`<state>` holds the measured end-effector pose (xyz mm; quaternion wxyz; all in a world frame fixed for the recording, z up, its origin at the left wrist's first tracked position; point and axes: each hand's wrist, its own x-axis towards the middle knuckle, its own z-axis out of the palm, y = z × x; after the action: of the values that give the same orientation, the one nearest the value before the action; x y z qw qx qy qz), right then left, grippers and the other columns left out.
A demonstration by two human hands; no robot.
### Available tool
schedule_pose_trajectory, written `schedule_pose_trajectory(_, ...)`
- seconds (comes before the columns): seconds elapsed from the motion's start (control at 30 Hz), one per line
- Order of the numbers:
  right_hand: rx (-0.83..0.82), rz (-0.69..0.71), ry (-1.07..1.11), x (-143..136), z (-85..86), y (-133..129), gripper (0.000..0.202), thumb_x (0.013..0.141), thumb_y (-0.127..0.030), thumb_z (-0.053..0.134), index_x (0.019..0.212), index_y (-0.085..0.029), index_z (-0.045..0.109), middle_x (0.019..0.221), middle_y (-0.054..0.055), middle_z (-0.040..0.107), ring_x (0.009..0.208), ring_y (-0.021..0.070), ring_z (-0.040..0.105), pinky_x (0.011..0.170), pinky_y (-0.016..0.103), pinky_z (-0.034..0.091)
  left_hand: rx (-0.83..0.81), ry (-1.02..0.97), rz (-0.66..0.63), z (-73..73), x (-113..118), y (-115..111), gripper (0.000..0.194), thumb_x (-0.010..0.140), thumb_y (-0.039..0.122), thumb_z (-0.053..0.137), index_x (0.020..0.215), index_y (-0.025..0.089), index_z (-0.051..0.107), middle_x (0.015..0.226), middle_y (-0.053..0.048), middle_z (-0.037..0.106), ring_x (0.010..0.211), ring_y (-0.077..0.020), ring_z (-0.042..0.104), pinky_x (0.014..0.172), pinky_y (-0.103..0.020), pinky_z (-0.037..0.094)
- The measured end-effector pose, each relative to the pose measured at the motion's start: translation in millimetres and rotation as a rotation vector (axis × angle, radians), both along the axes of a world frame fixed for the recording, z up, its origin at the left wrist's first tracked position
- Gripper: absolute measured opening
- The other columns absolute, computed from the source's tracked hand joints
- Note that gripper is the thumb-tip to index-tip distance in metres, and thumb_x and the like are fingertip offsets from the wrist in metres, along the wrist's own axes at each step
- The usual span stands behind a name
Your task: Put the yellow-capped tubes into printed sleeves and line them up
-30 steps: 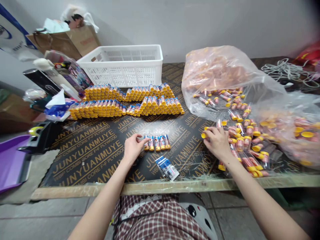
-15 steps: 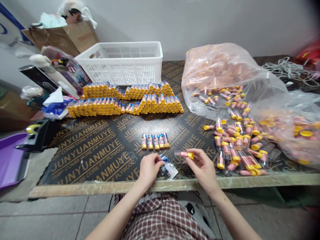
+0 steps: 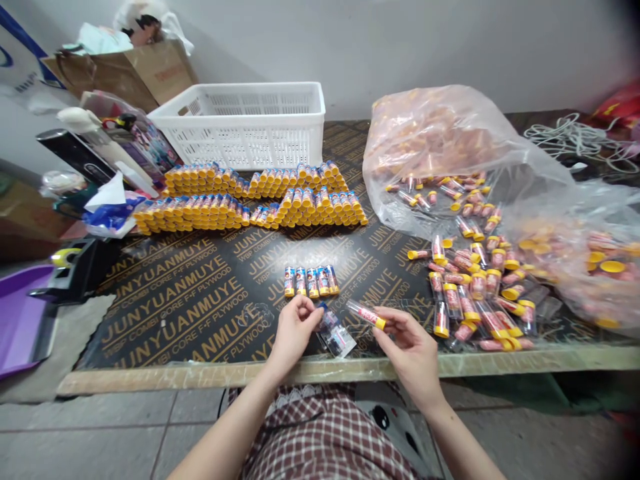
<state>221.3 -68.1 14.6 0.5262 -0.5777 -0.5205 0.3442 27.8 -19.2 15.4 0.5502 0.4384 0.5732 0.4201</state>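
In my right hand (image 3: 407, 340) is a clear plastic tube (image 3: 367, 315) with a yellow cap and pink contents, gripped by the cap end between thumb and fingers. My left hand (image 3: 296, 330) is closed in a pinch on a blue printed plastic sleeve (image 3: 323, 309), partly covered by the fingertips. Just below it, a small stack of flat plastic sleeves (image 3: 339, 339) lies on the table. Beyond the hands, several labelled tubes (image 3: 313, 281) in blue sleeves stand or lie side by side in a short row.
Stacked labelled tubes (image 3: 200, 215) with yellow ends line the back, before a white plastic basket (image 3: 250, 143). To the right lie loose unlabelled tubes (image 3: 477, 287) and a large clear bag (image 3: 430, 133) of more. A purple dustpan (image 3: 25, 320) sits at far left.
My left hand has lifted slightly away from the sleeve stack with the blue sleeve. The tube in my right hand has tilted, its clear end pointing up and left.
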Motion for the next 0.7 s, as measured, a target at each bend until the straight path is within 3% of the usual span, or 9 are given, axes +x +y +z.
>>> schedule_pose_trajectory(0.1,0.035,0.006,0.017,-2.3,2.3,-4.2,0.018,0.080,-0.022,0.063,0.097,-0.021,0.063,0.107,0.008,0.063,0.095,0.0185,0.063,0.082,0.032,0.054,-0.133,-0.247,0.082,3.2,-0.9,5.2,0.031,0.058,0.025,0.074,0.070,0.019,0.046,0.049,0.007,0.054,0.045,-0.0087,0.050,0.052,-0.021,0.043)
schedule_pose_trajectory(0.23,0.097,0.020,0.050,-6.0,5.1,-8.1,0.016,0.081,-0.018,0.061,0.096,-0.022,0.063,0.106,0.008,0.062,0.100,0.0193,0.060,0.084,0.033,0.053,-0.225,-0.426,0.137,8.4,0.1,9.0,0.046,0.046,0.010,0.079,0.084,0.015,0.055,0.057,0.003,0.064,0.049,-0.0082,0.057,0.054,-0.019,0.046)
schedule_pose_trajectory(0.37,0.150,0.006,-0.009,-8.5,6.0,-11.3,0.018,0.081,-0.015,0.060,0.097,-0.022,0.063,0.107,0.008,0.062,0.102,0.0207,0.059,0.084,0.035,0.052,-0.299,-0.552,0.227,8.0,3.2,11.3,0.032,0.054,0.012,0.079,0.081,0.009,0.062,0.065,-0.003,0.068,0.056,-0.0090,0.061,0.057,-0.019,0.050)
schedule_pose_trajectory(0.5,0.208,0.001,-0.116,-9.6,5.8,-13.9,0.023,0.080,-0.011,0.060,0.100,-0.022,0.063,0.106,0.008,0.062,0.102,0.0206,0.059,0.084,0.035,0.051,-0.311,-0.590,0.297,6.1,5.0,12.4,0.029,0.059,0.008,0.077,0.084,0.010,0.064,0.064,-0.002,0.068,0.054,-0.0089,0.061,0.055,-0.019,0.052)
schedule_pose_trajectory(0.7,0.247,0.027,-0.165,-11.3,5.0,-14.8,0.027,0.079,-0.009,0.060,0.102,-0.023,0.063,0.107,0.008,0.062,0.101,0.0220,0.060,0.085,0.040,0.051,-0.351,-0.638,0.253,8.6,4.8,11.0,0.016,0.064,0.005,0.073,0.078,0.009,0.066,0.069,-0.003,0.069,0.057,-0.0086,0.062,0.056,-0.019,0.054)
